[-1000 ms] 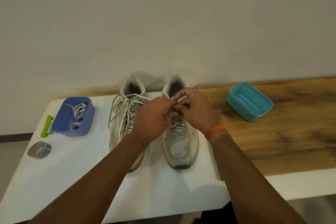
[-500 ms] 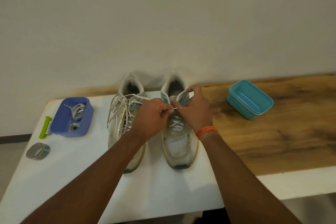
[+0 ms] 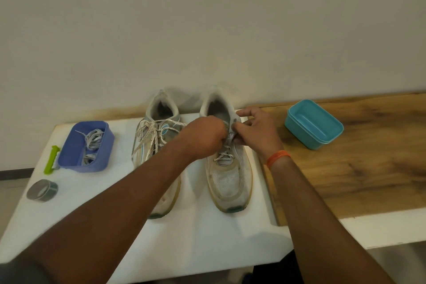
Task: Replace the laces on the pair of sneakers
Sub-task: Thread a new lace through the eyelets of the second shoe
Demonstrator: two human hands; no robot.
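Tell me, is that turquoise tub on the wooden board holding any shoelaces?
No, the turquoise tub shows only its bare inside, while the loose laces lie in the blue tub at the left.

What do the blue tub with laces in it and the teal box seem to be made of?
The blue tub looks like matte moulded plastic: even colour, thin rounded walls. The teal box looks like smoother plastic, with a faint sheen and a stepped rim.

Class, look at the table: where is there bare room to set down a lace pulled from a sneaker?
Bare white table lies in front of the sneaker toes, and bare wood in front of the teal tub. It is crowded at the right sneaker, where both hands work, and around the blue tub.
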